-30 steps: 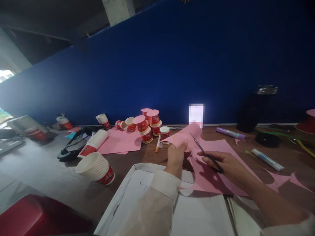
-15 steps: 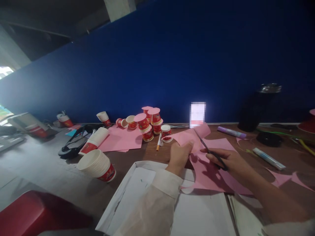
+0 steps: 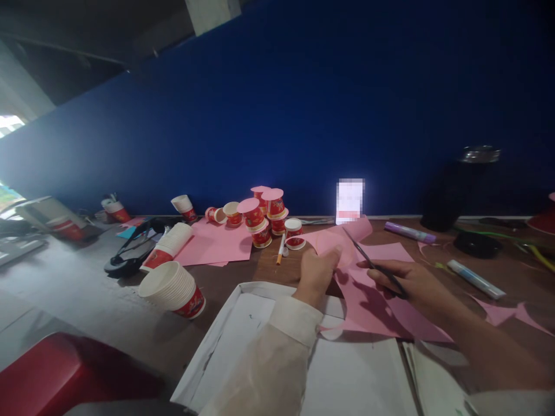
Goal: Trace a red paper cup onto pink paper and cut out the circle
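My left hand (image 3: 318, 270) is closed on a sheet of pink paper (image 3: 364, 309), gripping it near a curved cut edge. In my right hand (image 3: 405, 280) is a pair of dark scissors (image 3: 377, 266), its fingers wrapped round the handles. The blades point up and left across the pink paper, close to my left fingertips. Part of the sheet curls up beyond the blades. Just left of the paper stands a red paper cup (image 3: 295, 236), upside down, with a cigarette (image 3: 281, 249) lying beside it.
Stacked red cups with pink discs (image 3: 261, 214) stand at the back. A nested cup stack (image 3: 173, 289) leans at the left. A white box lid (image 3: 225, 341) lies under my left arm. Pink scraps (image 3: 498, 312), a glue stick (image 3: 474, 279) and a purple tube (image 3: 410, 233) lie to the right.
The scissors and my right hand have shifted slightly right, and the blades look closer together. My left hand keeps its hold on the pink paper. The whole view has moved very slightly.
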Demonstrator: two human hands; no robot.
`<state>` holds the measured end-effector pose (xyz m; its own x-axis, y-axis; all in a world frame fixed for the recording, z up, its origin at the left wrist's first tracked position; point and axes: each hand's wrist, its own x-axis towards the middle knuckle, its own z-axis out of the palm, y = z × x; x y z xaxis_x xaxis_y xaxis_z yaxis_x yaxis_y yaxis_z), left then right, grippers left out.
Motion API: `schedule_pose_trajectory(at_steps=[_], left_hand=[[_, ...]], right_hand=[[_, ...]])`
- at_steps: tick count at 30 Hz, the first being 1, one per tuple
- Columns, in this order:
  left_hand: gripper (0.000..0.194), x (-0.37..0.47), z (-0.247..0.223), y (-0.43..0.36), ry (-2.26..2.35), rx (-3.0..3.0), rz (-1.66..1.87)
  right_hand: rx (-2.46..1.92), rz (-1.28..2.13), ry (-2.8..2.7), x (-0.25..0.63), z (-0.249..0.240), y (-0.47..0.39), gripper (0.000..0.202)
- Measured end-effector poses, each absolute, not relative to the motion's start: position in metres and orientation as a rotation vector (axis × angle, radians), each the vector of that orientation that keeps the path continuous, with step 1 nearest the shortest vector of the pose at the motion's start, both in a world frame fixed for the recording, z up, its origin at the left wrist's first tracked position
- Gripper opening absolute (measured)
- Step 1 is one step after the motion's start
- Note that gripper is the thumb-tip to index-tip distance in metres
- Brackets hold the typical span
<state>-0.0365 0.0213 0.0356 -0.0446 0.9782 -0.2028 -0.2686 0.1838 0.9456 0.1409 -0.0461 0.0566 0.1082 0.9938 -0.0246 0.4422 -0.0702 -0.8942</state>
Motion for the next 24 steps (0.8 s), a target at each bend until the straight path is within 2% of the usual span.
schedule_pose_trajectory(at_steps=[12,24], left_hand=[[0.033,-0.036,0.037,0.021,1.175,0.927,1.223],[0.023,-0.037,0.04,0.021,1.207,0.959,1.259]], right_hand=[[-1.624,0.861,-1.407,0.136,0.063,-0.05,0.063],[-1.596,0.928,-1.383,0.135,0.068,-0.052,0.068]])
